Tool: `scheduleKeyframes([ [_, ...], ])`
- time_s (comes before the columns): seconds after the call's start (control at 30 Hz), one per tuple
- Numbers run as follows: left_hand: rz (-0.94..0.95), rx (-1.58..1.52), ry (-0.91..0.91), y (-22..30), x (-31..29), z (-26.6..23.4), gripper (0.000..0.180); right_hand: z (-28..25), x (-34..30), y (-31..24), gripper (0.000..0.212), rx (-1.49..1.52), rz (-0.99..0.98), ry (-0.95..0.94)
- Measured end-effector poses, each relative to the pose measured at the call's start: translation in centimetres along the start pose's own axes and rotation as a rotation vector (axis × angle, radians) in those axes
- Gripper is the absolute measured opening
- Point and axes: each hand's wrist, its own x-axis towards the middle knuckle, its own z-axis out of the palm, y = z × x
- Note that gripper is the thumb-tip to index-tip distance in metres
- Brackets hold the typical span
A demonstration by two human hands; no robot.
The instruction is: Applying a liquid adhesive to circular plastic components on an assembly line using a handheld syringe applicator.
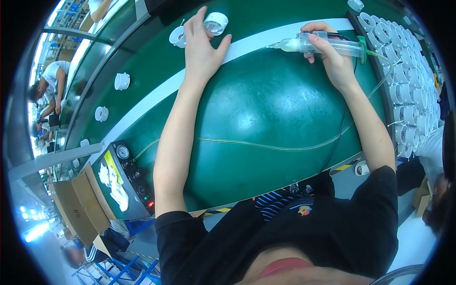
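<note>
My left hand [202,47] reaches across the white stripe [266,40] of the green bench, its fingertips resting on a white round housing [215,23] on the conveyor belt. Another white round housing [177,36] lies just left of that hand. My right hand [327,52] grips a clear syringe-like dispenser [323,45] held level, its tip pointing left toward the left hand. A thin clear tube [266,145] and a black cable [343,128] trail from the dispenser across the green mat [266,104].
A tray of several white round housings [403,71] stands at the right. More white housings [122,81] ride the belt at the left. A control box with a gauge [128,178] and cardboard boxes [78,204] sit at the lower left. Other people work at the left edge.
</note>
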Motion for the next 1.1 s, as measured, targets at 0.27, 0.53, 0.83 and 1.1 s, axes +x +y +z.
scheduleKeyframes([
  [0.27, -0.034, 0.033, -0.003, -0.6, 0.6, -0.2, 0.055, 0.1, 0.0, 0.0, 0.032, 0.011, -0.021, -0.019],
  [0.53, 0.125, -0.336, -0.281, 2.2, -0.3, -0.6, 0.058, -0.3, -0.3, -0.2, 0.032, 0.1, -0.089, -0.047],
  [0.83, 0.116, -0.418, -0.438, 3.7, -0.9, -0.8, 0.057, -0.2, -0.1, 0.4, 0.034, 0.015, -0.094, -0.055],
  [1.1, 0.08, -0.384, -0.475, 3.7, -0.9, -0.6, 0.055, -0.4, 0.0, 0.5, 0.031, -0.062, -0.116, -0.055],
])
